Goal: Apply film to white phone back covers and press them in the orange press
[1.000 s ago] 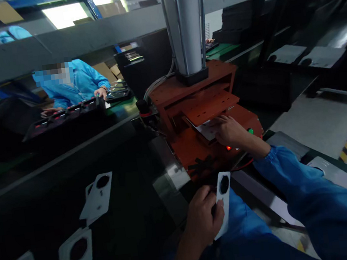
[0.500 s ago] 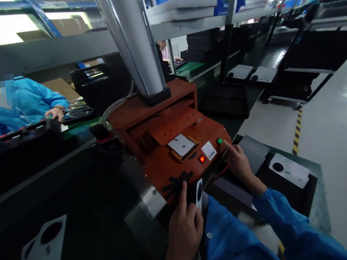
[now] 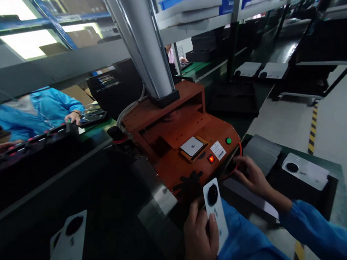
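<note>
Currently, left hand [image 3: 201,238] clasps a white panel [image 3: 221,225] between thumb and fingers, dark round patch at its upper end, in front of the orange press [image 3: 179,175]. Right hand [image 3: 255,177], fingers curled, is at the press's front edge, below the green button [image 3: 229,141]; whether it grips anything, cannot tell. Small white plate [image 3: 191,147] lies in the press's fixture, beneath no hand. Red switch [image 3: 211,158] lit, beside a printed label [image 3: 218,150]. Overlapping white panels [image 3: 69,248] lie on the dark bench, left; more panels [image 3: 308,172] sit at right on a black tray [image 3: 321,200].
</note>
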A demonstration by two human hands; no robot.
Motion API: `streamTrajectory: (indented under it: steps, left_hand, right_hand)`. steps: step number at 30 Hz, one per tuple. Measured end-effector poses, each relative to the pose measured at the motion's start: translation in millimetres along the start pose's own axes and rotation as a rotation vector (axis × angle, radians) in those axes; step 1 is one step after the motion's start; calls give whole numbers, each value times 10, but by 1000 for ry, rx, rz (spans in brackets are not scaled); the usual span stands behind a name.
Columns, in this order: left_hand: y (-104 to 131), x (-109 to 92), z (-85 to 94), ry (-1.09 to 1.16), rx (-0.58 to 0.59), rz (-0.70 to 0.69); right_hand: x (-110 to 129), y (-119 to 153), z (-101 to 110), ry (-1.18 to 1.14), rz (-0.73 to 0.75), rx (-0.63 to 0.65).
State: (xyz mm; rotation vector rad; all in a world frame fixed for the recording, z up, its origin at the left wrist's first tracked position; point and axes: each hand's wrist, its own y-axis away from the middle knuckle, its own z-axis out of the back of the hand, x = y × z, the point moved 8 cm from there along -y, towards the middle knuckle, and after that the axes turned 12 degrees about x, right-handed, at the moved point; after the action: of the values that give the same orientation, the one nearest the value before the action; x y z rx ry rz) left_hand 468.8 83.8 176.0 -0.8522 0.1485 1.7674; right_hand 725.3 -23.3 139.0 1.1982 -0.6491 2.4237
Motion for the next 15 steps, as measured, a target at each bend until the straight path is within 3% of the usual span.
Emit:
streamTrajectory:
  steps: [2,4,6,8,10,11,13,15]
  left_hand:
    - [61,-60,-64,92,-12,18]
    - [82,-142,-177,113,-5,1]
    - [75,-232,-302,69,13,-44]
    - [67,-291,-420,15,63,-93]
    - [109,-295,-483,-4,134,-148]
    - [160,-269,-463,-6,149,-173]
    - [321,-133,-273,-15,82,-177]
    - [535,93,56,-39,-68,-100]
  right_hand:
    - [138,335,-428,-429,-40,360]
    - [266,710,-762,-744,-134,568]
    - [220,949,-899,-870,-244,551]
    - [-34,1054,-832,-807,-330,463]
    - [-469,1102,-468,-572,-416,311]
    - [-723,1138,-145,-400,-471,175]
    - [-1178,1268,535,-212,-570,-53]
    - [-1537,1443,1172,-51,-656,-228]
